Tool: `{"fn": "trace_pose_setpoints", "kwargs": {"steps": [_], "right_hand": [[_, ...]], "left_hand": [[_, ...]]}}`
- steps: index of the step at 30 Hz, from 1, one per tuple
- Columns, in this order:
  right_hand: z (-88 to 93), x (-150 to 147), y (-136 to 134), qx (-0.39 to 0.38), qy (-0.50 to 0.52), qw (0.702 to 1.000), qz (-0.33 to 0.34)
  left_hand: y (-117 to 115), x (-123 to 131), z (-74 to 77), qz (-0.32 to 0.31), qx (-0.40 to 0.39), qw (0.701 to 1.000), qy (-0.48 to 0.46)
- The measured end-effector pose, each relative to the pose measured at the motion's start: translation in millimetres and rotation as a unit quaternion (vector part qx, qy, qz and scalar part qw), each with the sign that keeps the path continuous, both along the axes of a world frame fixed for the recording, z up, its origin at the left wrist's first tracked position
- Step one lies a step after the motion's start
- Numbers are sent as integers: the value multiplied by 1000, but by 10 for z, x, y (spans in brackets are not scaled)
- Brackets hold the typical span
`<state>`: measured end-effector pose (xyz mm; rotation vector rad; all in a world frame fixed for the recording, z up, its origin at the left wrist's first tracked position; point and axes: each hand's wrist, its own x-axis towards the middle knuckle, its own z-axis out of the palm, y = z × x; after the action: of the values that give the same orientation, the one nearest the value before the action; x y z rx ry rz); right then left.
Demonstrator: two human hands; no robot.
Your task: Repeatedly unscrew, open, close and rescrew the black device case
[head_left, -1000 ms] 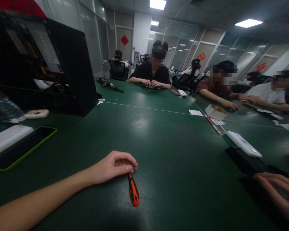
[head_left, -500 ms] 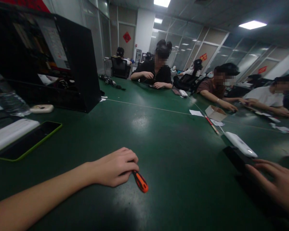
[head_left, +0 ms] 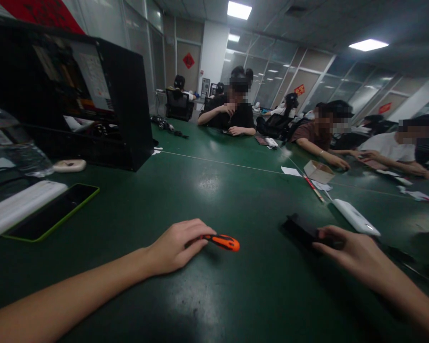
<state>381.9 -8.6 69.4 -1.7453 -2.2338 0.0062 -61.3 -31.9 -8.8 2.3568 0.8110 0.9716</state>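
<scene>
My left hand (head_left: 184, 245) is closed around a screwdriver, whose orange and black handle (head_left: 227, 242) points right, out past my fingertips. The rest of the tool is hidden under the hand. Over at the right, my right hand (head_left: 348, 250) pinches a dark, boxy black object (head_left: 300, 231) between thumb and fingers. Blur and shadow keep me from making out its kind. Beyond that hand a white, rounded device (head_left: 355, 216) lies on the green tabletop (head_left: 207, 295).
An open black computer case (head_left: 125, 105) stands at the left. Near it are a water bottle (head_left: 17, 147), a green-edged phone (head_left: 53, 212) and a white slab (head_left: 25, 207). A small open box (head_left: 318, 171) sits at the right. Co-workers (head_left: 229, 112) are seated across the table.
My right hand has come left with the black object, away from the white device. The screwdriver's handle has swung from pointing down toward me to pointing right, in my left hand.
</scene>
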Motion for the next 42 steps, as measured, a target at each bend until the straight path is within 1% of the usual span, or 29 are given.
{"fn": "trace_pose_setpoints", "kwargs": {"steps": [1,2,5,7,8,10,12,13,15,16,18,20,21,23,24,28,31,34,36,37,39,41,42], "right_hand": [[-33,-259,-102,-52,18,997,49],[-69,-525,-202,-77,33,993,88],[-227,-1259,-428,-98,69,973,197],[-383,-1624,-502,-87,98,962,240],[-470,-1759,-520,-72,118,957,254],[-637,-1941,-530,-32,148,949,276],[-756,-2018,-517,-2,156,943,294],[-787,-2027,-502,8,156,940,303],[-797,-2014,-456,7,167,934,316],[-780,-2003,-424,-7,185,931,315],[-732,-1990,-349,-62,246,922,293],[-695,-2001,-277,-128,311,905,261],[-688,-2012,-250,-149,335,895,252],[-696,-2036,-224,-160,363,883,251],[-708,-2044,-226,-157,368,882,250],[-744,-2041,-276,-151,358,894,221],[-700,-2039,-286,-106,376,898,202],[-569,-2095,-227,-36,367,901,228],[-453,-2162,-156,0,379,894,240],[-399,-2196,-117,16,409,882,234],[-317,-2245,-45,54,497,842,203],[-293,-2249,1,95,564,803,167],[-304,-2233,11,116,578,793,154]], "left_hand": [[0,3,3,18,-10,999,-31],[2,6,6,37,-17,998,-56],[14,21,10,92,-36,990,-100],[23,32,4,116,-51,985,-117],[26,38,-1,123,-59,983,-123],[27,47,-12,130,-74,981,-127],[24,53,-17,126,-83,981,-124],[22,55,-17,119,-85,982,-122],[15,58,-15,100,-79,985,-116],[12,59,-15,92,-73,987,-112],[5,60,-15,79,-57,990,-105],[0,60,-18,72,-42,992,-99],[-1,59,-20,69,-36,992,-97],[0,56,-20,64,-29,993,-92],[1,55,-20,63,-26,994,-90],[12,47,-12,54,-7,996,-69],[22,42,-11,41,8,998,-45],[29,42,-21,48,-5,998,-42],[33,45,-31,63,-20,997,-46],[33,46,-34,70,-26,996,-47],[28,48,-35,71,-33,996,-42],[7,49,-26,58,-25,998,-25],[-11,50,-18,51,-7,999,-10]]}}
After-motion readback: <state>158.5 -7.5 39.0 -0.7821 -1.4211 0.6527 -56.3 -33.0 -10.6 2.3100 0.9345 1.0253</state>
